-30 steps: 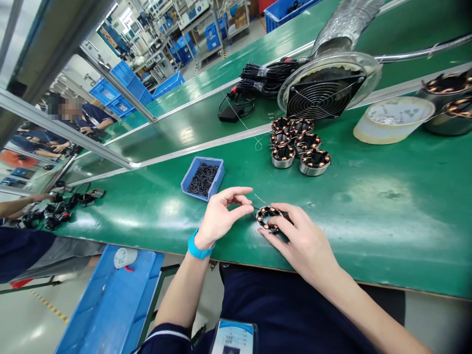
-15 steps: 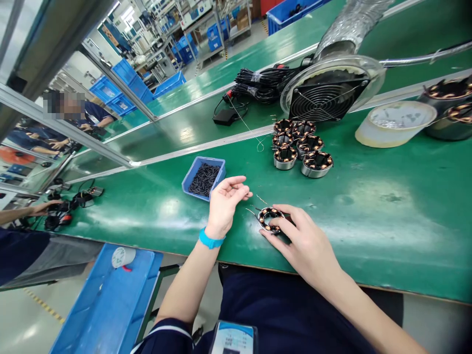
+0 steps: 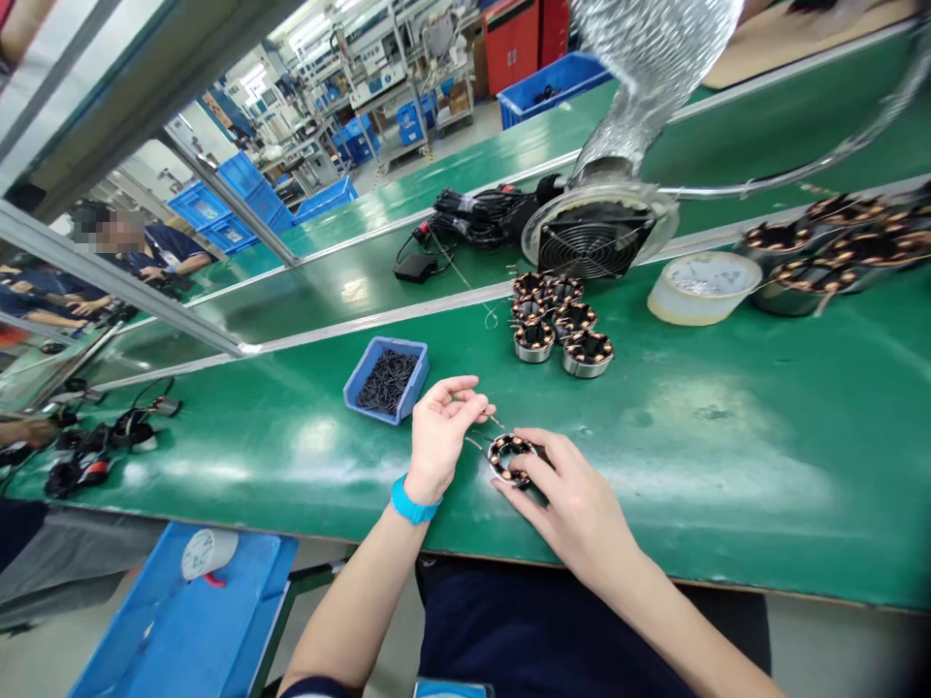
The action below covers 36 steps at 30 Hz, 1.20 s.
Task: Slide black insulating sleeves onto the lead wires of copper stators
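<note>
While the right hand (image 3: 574, 504) pins a small copper-wound motor ring (image 3: 510, 459) flat on the green bench (image 3: 727, 456), fingers spread over its 3 o'clock side w/ thumb and index at the rim, the left hand (image 3: 440, 431) sits just at the ring's 10 o'clock. Its thumb and index are pressed together in a pinch, prob. on a thin wire lead (image 3: 480, 427) coming off the ring; other fingers are curled loose. The ring lies near the bench's front edge, right in front of the person.

Step in hand, as I judge it: dressing or threading one lead of the ring, w/ the ring held steady. Next move prob. calls for a fine, steady pinch and the ring kept from turning, since the wire is hair-thin and springy.

At 11 o'clock from the ring sits a blue tray (image 3: 388, 380) of small black bits; can't tell what they are. At 1 o'clock, well apart, a cluster of finished rings (image 3: 557, 325) stands in front of a fan (image 3: 593, 237) w/ a foil duct above it. A white tub (image 3: 702, 288) is further off at 2 o'clock.

Hard to see: whether the pinch really holds the wire, and the ring's 3 o'clock half, covered by the right fingers. More rings at far right are blurred and cut by the frame edge. A co-worker's hand at far left is mostly cut off.
</note>
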Each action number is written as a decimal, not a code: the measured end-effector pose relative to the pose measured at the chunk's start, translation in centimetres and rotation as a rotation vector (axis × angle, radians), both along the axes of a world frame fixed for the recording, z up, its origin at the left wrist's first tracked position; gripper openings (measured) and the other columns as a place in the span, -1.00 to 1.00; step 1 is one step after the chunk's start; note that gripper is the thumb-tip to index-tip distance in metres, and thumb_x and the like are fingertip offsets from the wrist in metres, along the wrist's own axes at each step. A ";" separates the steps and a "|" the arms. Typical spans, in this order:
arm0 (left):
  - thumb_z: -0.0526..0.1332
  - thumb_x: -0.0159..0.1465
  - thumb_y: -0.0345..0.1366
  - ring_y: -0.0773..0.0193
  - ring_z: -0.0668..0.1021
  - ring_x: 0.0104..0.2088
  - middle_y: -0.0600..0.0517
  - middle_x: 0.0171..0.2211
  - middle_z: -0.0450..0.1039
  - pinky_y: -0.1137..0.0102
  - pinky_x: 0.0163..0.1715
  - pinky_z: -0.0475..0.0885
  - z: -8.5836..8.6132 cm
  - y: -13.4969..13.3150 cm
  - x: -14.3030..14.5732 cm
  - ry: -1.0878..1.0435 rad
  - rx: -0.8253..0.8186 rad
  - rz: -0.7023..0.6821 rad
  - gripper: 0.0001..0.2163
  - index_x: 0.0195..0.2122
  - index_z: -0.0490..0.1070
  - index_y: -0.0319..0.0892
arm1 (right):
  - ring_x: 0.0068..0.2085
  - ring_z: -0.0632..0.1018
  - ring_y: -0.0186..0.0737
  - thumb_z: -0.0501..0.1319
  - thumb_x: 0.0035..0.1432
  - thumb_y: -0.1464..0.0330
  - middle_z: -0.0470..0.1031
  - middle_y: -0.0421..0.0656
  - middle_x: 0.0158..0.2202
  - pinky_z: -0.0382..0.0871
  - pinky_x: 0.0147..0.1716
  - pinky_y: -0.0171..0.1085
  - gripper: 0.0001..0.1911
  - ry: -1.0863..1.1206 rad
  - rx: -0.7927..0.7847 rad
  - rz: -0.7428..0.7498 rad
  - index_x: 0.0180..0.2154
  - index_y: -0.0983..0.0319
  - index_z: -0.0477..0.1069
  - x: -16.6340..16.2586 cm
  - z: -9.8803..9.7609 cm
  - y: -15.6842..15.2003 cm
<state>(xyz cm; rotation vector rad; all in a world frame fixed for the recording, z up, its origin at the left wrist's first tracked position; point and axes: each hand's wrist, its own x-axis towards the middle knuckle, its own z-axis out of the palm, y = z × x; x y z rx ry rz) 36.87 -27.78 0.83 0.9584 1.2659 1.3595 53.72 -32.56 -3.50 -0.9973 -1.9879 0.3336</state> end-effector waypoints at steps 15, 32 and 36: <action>0.56 0.01 -0.15 0.26 0.67 -0.32 -0.01 -0.33 0.57 0.48 -0.28 0.56 -0.2 0.7 -1.4 0.009 -0.144 -0.082 -0.49 -0.09 0.50 -0.30 | -0.07 0.54 -0.06 0.48 0.04 0.49 0.47 -0.06 0.02 0.57 -0.16 -0.12 -0.61 0.038 -0.069 -0.018 -0.16 0.19 0.38 -0.7 -0.3 0.1; 0.55 0.02 -0.23 0.25 0.68 -0.36 0.02 -0.39 0.55 0.48 -0.35 0.54 0.3 0.7 -0.5 -0.045 -0.056 -0.044 -0.59 -0.16 0.53 -0.30 | 0.00 0.52 -0.02 0.25 0.37 0.34 0.42 0.01 0.05 0.55 -0.12 -0.07 -0.90 0.016 -0.012 0.008 -0.17 0.21 0.35 -0.2 -0.8 0.1; 0.54 0.04 -0.23 0.25 0.68 -0.34 0.01 -0.38 0.56 0.48 -0.33 0.55 0.1 0.5 -0.6 -0.054 -0.056 -0.064 -0.60 -0.14 0.54 -0.29 | 0.01 0.52 -0.01 0.23 0.39 0.32 0.41 0.02 0.06 0.54 -0.11 -0.07 -0.90 0.009 -0.002 0.011 -0.17 0.20 0.34 -0.3 -0.8 0.0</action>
